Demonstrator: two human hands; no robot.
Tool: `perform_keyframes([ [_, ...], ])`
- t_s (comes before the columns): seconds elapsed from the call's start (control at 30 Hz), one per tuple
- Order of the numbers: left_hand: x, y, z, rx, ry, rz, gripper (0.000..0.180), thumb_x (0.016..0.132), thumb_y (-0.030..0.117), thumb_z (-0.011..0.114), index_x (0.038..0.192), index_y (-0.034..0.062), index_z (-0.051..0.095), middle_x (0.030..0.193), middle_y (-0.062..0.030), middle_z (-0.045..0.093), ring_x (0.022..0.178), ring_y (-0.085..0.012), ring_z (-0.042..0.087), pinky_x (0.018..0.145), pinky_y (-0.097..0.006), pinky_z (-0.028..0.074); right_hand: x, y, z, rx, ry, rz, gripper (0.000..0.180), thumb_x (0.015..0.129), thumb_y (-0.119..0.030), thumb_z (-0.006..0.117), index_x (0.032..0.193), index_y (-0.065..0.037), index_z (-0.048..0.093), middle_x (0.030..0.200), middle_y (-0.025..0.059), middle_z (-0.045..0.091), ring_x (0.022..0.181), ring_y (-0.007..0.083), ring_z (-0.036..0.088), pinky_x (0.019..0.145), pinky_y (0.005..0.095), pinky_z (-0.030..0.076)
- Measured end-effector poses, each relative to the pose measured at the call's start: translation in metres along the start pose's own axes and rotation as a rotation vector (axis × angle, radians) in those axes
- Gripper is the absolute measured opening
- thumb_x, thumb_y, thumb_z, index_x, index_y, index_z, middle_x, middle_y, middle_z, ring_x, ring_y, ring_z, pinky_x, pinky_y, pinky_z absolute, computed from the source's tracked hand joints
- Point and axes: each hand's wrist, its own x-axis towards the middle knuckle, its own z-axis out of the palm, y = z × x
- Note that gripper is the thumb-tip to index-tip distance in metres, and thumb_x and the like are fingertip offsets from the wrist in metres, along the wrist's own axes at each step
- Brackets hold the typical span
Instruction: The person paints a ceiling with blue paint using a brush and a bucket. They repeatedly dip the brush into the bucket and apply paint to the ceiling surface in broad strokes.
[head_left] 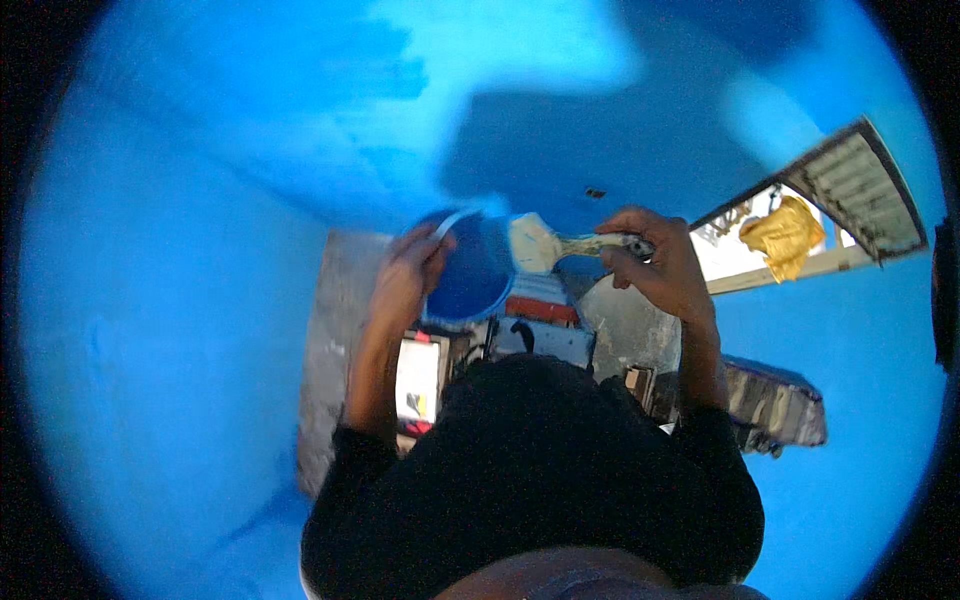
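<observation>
My left hand is closed at the side of a small blue bucket, where a white curved strip, perhaps its handle, runs along the rim. The bucket's inside looks deep blue; how full it is I cannot tell. In my right hand is a paintbrush, gripped by its handle with the fingers wrapped round it. The pale, wide head of the brush points left, just beside the bucket's right rim. Whether the two touch is hard to make out.
Blue walls surround me, the upper surface patchy light and dark. At right is an open window with a yellow cloth. Below lie a grey floor, a lit screen-like panel and a stacked bundle.
</observation>
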Motion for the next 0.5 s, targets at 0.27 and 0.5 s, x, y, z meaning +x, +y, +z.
perform_keyframes([
  [0.27, 0.017, 0.039, 0.013, -0.361, -0.241, -0.147, 0.02, 0.091, 0.022, 0.05, 0.086, 0.0055, 0.059, 0.058, 0.009, 0.033, 0.047, -0.0016, 0.024, 0.04, -0.02, 0.017, 0.032, -0.007, 0.041, -0.365, -0.157, -0.216, 0.013, 0.076, -0.01, 0.064, 0.087, -0.006, 0.058, 0.075, 0.0151, 0.061, 0.069, 0.0326, 0.062, 0.065, 0.0346, 0.047],
  [0.5, 0.038, 0.043, 0.028, -0.429, -0.429, -0.165, 0.019, 0.091, 0.021, 0.052, 0.09, 0.0044, 0.061, 0.058, 0.0095, 0.035, 0.044, -0.0007, 0.025, 0.039, -0.019, 0.017, 0.067, 0.039, 0.092, -0.73, -0.386, -0.313, 0.014, 0.067, -0.006, 0.063, 0.08, -0.001, 0.061, 0.069, 0.0182, 0.061, 0.065, 0.0329, 0.063, 0.058, 0.0428, 0.05],
])
